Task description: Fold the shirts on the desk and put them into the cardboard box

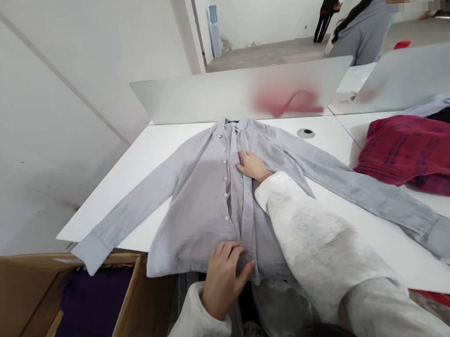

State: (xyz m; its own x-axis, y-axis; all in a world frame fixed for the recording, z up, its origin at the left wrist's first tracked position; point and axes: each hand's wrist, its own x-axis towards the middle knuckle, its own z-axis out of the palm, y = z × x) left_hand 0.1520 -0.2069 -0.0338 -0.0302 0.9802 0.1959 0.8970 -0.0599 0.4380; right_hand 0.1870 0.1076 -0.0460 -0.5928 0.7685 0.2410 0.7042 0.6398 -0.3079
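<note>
A light grey button-up shirt lies front side up on a white table, its collar at the far edge and both sleeves spread outward. Its front is unbuttoned, and the two button edges lie close together with a narrow gap. My right hand rests on the right-hand front edge at chest height, fingers extended and thumb apart. Near the bottom hem, my left hand lies on the shirt beside the front opening, its fingers slightly bent and its thumb spread away.
The white table has a frosted divider at its back. A red plaid garment lies at the right. Below the left edge stands a cardboard box with dark purple cloth. Two people are beyond the divider.
</note>
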